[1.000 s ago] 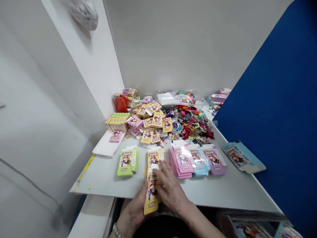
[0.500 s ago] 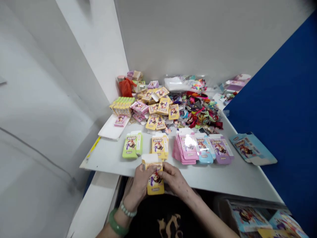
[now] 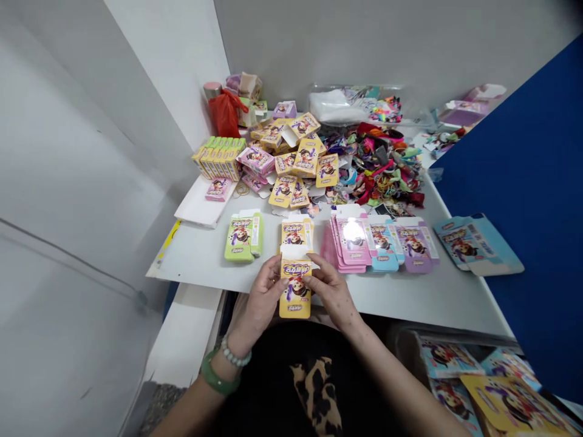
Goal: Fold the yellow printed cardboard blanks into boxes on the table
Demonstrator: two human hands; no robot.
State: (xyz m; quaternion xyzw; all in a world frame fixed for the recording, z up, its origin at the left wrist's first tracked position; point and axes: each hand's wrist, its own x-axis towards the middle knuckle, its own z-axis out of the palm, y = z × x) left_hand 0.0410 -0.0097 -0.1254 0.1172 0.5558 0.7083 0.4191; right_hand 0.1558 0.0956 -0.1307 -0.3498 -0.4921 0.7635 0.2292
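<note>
A yellow cartoon-printed box (image 3: 296, 297) with a raised white flap is held upright at the table's front edge. My left hand (image 3: 264, 294) grips its left side, thumb on the printed face. On the opposite side my right hand (image 3: 333, 291) pinches the box between thumb and fingers. Just behind it lie flat yellow boxes (image 3: 297, 230), partly covered by the held one. Flat green boxes (image 3: 243, 237) are to the left. Rightward lie a stack of pink boxes (image 3: 353, 243), blue boxes (image 3: 385, 243) and purple boxes (image 3: 415, 246).
Farther back are a heap of filled yellow boxes (image 3: 305, 158), a colourful pile of small accessories (image 3: 373, 164), a row of boxes (image 3: 218, 159) and a red bag (image 3: 226, 114). A large blue carton (image 3: 478, 246) leans at the right by a blue partition (image 3: 523, 182). Printed packs fill a container (image 3: 410, 346) lower right.
The view has tilted, so the table things sit higher in the picture. The yellow box now faces me more squarely, and both hands still hold it.
</note>
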